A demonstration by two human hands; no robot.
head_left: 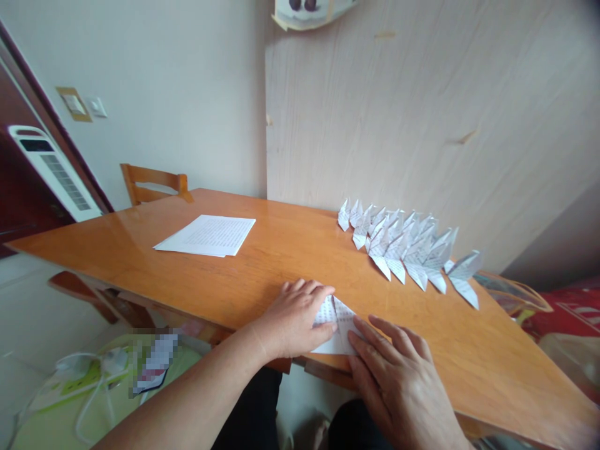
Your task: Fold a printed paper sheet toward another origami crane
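While the folded paper [344, 337] is lying partly beneath both, the left hand [297, 317] is pressing with thumb apart, the right hand [398, 362] with fingers spread; on the worktop [290, 250], printed sheets [209, 234] are lying beyond the left, paper pieces [424, 244] standing beyond the right.

Person, two bare hands. Left hand [295, 319] joins a bare left forearm [197, 387], uncovered as far as the frame shows; a thin faint line crosses the wrist, crease or mark, can't tell. Right hand [398, 369]: long fingers, creased knuckles, bare wrist. Legwear is black, plain, on both left leg [248, 412] and right leg [359, 428]; fabric detail too dark to read.
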